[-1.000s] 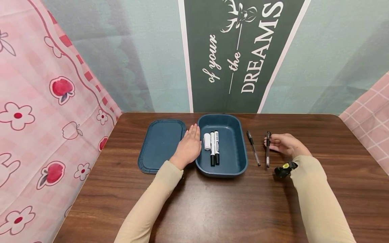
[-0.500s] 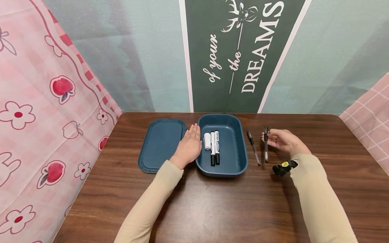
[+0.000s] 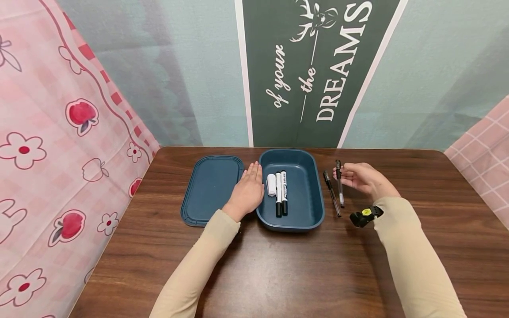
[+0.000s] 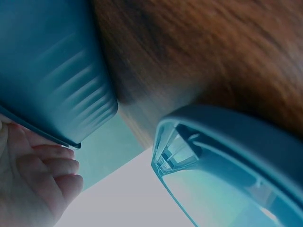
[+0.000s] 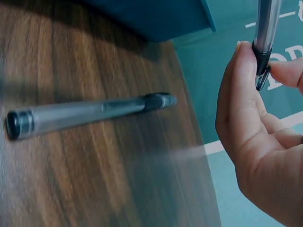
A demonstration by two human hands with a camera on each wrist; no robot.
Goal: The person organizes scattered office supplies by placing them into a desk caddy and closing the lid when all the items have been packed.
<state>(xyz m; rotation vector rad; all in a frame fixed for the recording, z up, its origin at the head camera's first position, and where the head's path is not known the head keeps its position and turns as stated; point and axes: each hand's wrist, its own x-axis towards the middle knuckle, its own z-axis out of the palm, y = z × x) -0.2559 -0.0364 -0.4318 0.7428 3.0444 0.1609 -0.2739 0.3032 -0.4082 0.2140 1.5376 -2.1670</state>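
Observation:
My left hand lies with straight fingers along the left rim of a blue plastic box; in the left wrist view its fingers touch the rim from outside. Inside the box are two white markers with black caps and a small white roll, perhaps cloth. My right hand pinches a clear gel pen by its black-capped end between thumb and fingers, raised above the table. A second clear gel pen lies on the table, just right of the box.
A blue lid lies flat to the left of the box, partly behind my left hand. The wooden table ends at a curtain at the back. A black camera is strapped to my right wrist.
My right hand has moved left and slightly toward the back with the gel pen, bringing it close to the pen on the table. The left hand and box have stayed put.

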